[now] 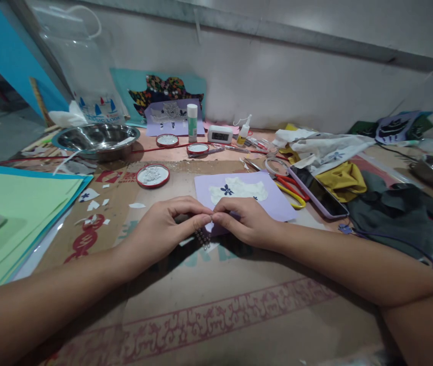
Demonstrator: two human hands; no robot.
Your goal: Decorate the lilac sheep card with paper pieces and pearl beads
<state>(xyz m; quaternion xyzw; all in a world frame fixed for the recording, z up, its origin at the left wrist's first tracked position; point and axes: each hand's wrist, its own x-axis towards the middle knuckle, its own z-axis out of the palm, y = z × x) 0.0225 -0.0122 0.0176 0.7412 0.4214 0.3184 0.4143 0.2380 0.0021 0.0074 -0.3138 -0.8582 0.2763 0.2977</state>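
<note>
My left hand (171, 222) and my right hand (241, 219) meet at the fingertips, each closed in a pinch. Below my left thumb hangs a short strand of small pearly beads (203, 238), its upper end hidden by the fingers. A small whitish piece (209, 226) shows just under the joined fingertips; whether either hand grips it is unclear. Right behind the hands lies a lilac card (279, 201) bearing a white fabric cutout (247, 189) with dark blue flowers. My right hand covers part of that card's near side.
Red-rimmed lids of beads (153, 176) sit behind my left hand, near a steel bowl (96, 140). Coloured paper (22, 218) is stacked at left. Yellow-handled scissors (295, 195) and a phone (317, 190) lie at right. A glue stick (192, 123) and a small glue bottle (244, 131) stand farther back.
</note>
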